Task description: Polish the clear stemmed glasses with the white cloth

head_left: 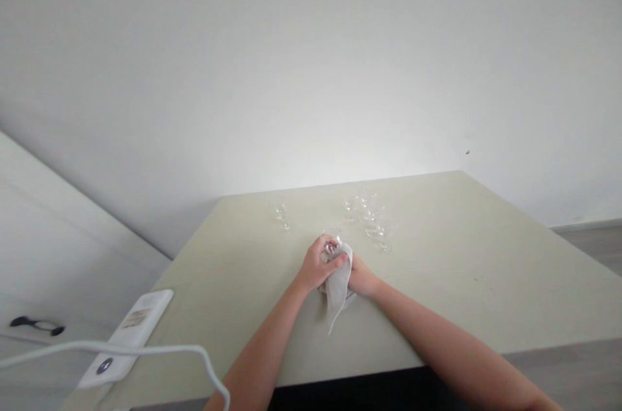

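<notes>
My left hand is closed around a small clear glass, whose rim shows above the fingers. Against the right side of that glass lies a light grey cloth, its corner hanging down toward the table. My right hand is closed on the cloth from behind, and its fingers are mostly hidden by the fabric. Beyond my hands, one clear stemmed glass is on the table to the left. Several more clear glasses are grouped to the right.
The pale table reaches back to a white wall. At its left edge lies a white power strip, with a white cable crossing the lower left. A cabinet with a dark handle stands further left.
</notes>
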A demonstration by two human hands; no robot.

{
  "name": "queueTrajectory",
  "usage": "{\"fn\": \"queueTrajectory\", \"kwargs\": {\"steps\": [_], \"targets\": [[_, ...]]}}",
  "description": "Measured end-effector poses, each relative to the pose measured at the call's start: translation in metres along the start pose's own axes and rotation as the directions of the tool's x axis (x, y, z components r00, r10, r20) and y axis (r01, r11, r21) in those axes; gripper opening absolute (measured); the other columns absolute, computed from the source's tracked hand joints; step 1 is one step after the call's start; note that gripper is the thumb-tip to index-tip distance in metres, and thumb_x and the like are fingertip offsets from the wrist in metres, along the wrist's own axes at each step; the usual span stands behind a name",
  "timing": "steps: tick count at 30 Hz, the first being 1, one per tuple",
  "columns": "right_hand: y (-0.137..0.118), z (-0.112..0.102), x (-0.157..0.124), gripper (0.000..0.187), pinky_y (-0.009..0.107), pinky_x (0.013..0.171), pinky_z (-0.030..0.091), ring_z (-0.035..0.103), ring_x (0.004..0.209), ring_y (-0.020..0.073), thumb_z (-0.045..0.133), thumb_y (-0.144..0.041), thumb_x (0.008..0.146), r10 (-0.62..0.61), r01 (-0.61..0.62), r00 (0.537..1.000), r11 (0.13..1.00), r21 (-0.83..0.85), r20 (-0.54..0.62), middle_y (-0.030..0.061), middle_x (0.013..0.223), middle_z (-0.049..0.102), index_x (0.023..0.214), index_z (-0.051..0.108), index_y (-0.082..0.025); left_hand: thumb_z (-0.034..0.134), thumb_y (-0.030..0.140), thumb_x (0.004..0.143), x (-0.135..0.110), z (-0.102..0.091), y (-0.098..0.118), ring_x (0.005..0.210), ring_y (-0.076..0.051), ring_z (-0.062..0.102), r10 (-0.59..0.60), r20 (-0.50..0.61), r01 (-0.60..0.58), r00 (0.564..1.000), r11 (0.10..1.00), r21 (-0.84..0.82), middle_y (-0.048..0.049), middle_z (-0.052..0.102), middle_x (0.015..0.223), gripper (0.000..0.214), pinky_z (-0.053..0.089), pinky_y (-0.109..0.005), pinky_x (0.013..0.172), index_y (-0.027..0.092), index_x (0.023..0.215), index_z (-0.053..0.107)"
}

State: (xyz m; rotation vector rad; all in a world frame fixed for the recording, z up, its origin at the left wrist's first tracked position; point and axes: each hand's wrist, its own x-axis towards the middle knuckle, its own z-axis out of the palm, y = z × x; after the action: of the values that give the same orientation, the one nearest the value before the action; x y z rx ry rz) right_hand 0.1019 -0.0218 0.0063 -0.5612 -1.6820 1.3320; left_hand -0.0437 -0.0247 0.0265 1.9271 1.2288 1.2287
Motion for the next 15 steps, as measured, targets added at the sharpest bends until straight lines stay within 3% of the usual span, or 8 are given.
{"fn": "queueTrajectory", "kwargs": {"steps": [15], "targets": [[0.0003, 0.0001, 0.0001, 0.032, 0.035, 0.093, 0.049, 0.062, 0.097, 0.0242, 0.063, -0.023, 0.077, -0.004, 0.003, 1.0, 1.0, -0.024, -0.012, 0.0023, 0.094, 0.07, 0.108, 0.066, -0.018, 0.069, 0.039, 0.077, -0.0001, 0.0003, -0.0001, 0.087, -0.017, 0.059, 0.006, 0.003, -0.006, 1.0, 1.0, 0.0, -0.0017, 0.061, 0.094, 0.028, 0.047, -0.03, 0.081, 0.021, 0.096, 0.058]]}}
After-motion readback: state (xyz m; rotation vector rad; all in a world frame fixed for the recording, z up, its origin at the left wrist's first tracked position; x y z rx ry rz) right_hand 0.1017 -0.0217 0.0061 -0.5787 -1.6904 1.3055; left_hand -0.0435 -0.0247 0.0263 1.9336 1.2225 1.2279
